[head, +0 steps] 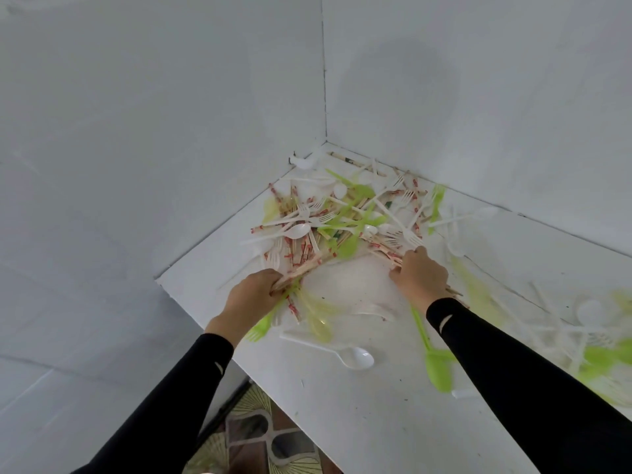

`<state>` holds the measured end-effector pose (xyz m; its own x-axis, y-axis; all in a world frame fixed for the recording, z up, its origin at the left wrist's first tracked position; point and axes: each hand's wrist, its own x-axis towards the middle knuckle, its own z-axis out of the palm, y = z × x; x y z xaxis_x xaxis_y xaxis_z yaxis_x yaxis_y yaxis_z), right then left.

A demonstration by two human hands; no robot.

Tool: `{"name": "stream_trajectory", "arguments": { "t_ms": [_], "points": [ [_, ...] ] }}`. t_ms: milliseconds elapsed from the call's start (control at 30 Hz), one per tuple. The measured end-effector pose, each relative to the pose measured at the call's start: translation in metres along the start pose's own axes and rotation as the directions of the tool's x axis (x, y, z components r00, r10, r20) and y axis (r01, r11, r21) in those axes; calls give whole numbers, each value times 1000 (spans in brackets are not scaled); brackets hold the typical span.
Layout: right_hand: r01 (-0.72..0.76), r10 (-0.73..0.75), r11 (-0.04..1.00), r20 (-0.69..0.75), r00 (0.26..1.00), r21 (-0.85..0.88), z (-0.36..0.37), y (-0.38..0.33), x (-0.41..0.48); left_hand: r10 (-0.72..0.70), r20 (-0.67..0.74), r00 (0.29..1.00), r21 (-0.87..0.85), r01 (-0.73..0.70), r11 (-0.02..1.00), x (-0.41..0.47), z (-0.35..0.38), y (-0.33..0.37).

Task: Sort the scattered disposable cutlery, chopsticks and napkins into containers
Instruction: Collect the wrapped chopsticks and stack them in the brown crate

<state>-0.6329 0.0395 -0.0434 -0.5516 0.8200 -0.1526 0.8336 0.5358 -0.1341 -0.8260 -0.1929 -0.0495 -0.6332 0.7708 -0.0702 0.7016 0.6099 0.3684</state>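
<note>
"Cutlery pile [342, 213], where is it?"

"Centre of frame, heaped in the corner of the white desk [359, 422] where two walls meet, white and green pieces tangled together."

"And the hands?"

"I see the left hand [253, 295], lower centre-left, fingers curled round a chopstick bundle [301, 266]. The right hand [420, 271] grips other chopsticks [384, 250] at the pile's near edge. A white spoon [355, 357] lies loose below them."
</note>
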Motion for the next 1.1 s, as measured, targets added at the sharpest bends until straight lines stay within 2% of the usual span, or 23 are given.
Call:
{"name": "stream_trajectory", "arguments": {
  "t_ms": [133,233,367,467,600,667,833,900,1000,1067,1100],
  "points": [
    [-11,14,998,-45,999,58,-2,8,-5,193,-22,981,147,-188,971,5,-2,-16],
    [-4,9,997,-56,998,83,-6,13,-6,378,-48,925,252,-355,900,10,0,-25],
    [-5,8,995,-29,1000,103,-18,18,-10,476,-84,876,268,-440,857,22,-4,-10],
    [-24,22,987,16,1000,157,-34,25,-7,449,-117,886,188,-424,886,32,-7,19],
    [-72,52,972,92,994,225,-65,38,-3,332,-76,940,33,-331,943,50,-14,59],
    [-97,72,962,106,992,255,-79,48,0,338,-64,939,-26,-340,940,60,-17,77],
    [-137,53,938,258,965,320,-114,81,-2,389,-113,914,-279,-405,871,81,-22,118],
    [-156,44,925,308,950,347,-132,98,-12,381,-136,914,-339,-405,850,88,-22,135],
    [-194,68,898,310,948,396,-151,125,-29,309,-209,928,-448,-372,813,94,-19,163],
    [-246,102,822,292,951,514,-155,145,-42,214,-216,953,-586,-301,753,98,-14,187],
    [-268,102,735,289,952,623,-153,153,-45,160,-196,968,-669,-251,700,99,-11,197]
  ]
}}
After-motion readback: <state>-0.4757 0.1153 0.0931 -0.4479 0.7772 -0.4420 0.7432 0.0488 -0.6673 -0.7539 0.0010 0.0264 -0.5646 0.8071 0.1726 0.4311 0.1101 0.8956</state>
